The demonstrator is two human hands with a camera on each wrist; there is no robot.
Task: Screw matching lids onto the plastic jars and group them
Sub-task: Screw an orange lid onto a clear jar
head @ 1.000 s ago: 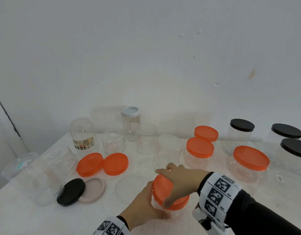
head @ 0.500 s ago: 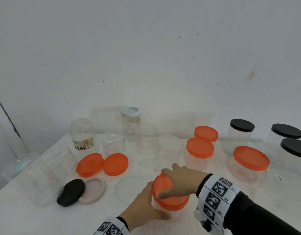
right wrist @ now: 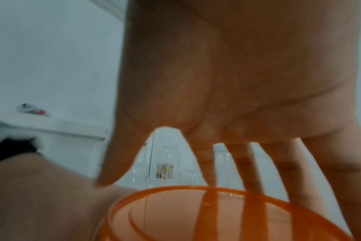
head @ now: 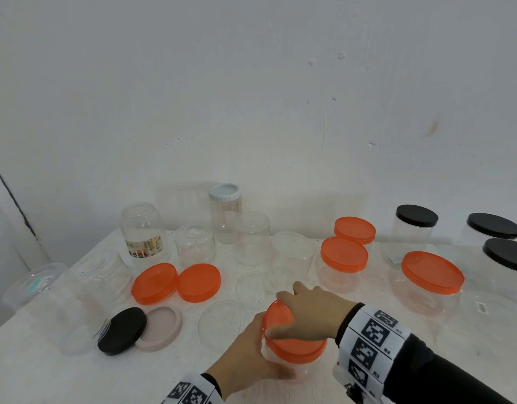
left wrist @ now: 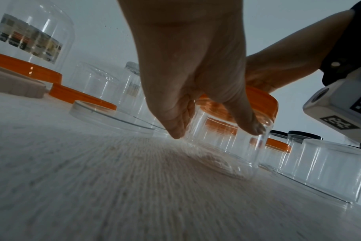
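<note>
At about 6 o'clock on the white table (head: 32, 371), the left hand (head: 245, 354) wraps the clear plastic jar (left wrist: 233, 143) from 9 o'clock. The right hand (head: 312, 314) lies over its orange lid (head: 295, 344), fingers curled round the rim.

The left hand (head: 248, 357) curls round the clear jar (left wrist: 237, 138) from 9 o'clock, thumb nearest the body. The right hand (head: 312, 313) lies across the orange lid (head: 295, 345), fingers pointing toward 9 o'clock.
</note>
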